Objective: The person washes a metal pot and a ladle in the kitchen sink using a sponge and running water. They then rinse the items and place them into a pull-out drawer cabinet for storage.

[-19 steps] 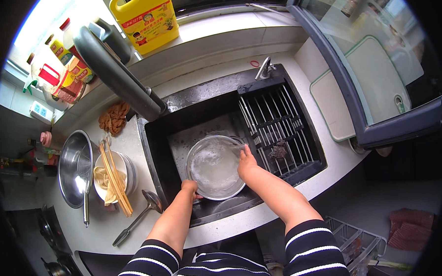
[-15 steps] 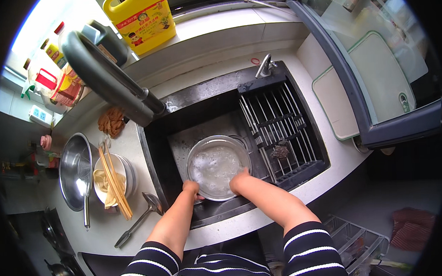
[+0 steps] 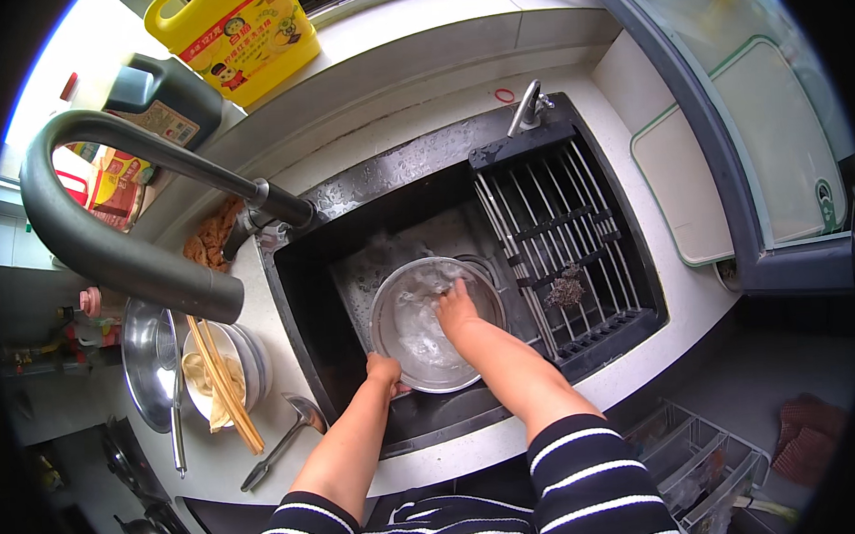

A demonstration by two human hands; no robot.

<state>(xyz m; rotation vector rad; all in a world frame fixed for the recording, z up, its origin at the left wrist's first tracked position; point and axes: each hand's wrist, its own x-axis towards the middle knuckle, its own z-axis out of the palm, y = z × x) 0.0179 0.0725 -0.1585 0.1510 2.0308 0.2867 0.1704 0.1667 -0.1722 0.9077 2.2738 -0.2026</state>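
A round metal pot (image 3: 388, 312) holding rippling water stands in the black sink (image 3: 312, 363). My left hand (image 3: 386, 372) grips the pot's near left rim, with its fingers partly hidden at the pot's outer side. Inside the pot, my right hand (image 3: 456, 309) reaches into the water with its fingers stretched out toward the far side. I see nothing held in it. Splashed water and glare blur the surface around the fingertips.
A roll-out rack (image 3: 579, 251) with a scouring pad (image 3: 567, 290) covers the sink's right side. The tall faucet (image 3: 141, 251) arches over the left counter. A ladle (image 3: 287, 435), bowls (image 3: 258, 365) with chopsticks (image 3: 225, 386), and a metal strainer basin (image 3: 145, 356) lie there.
My right hand has left the pot's near right rim and moved into the water, which is now stirred up. My left hand stays at the rim. The faucet spout appears farther left.
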